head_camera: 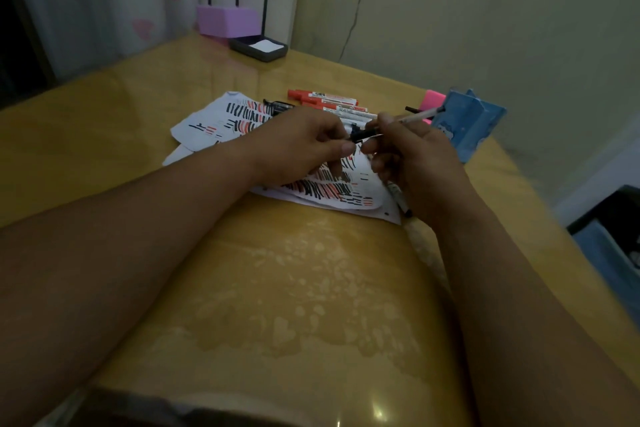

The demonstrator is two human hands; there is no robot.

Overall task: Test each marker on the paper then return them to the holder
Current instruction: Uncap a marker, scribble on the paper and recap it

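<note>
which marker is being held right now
The white marker with the black end, gripped by the left hand and right hand above the paper. The red markers lie flat on the table.

Just one camera, worn on the person's head: it looks forward and down along the table (311, 288), close over the paper (204, 123), with the wall (485, 28) filling the far side.
</note>
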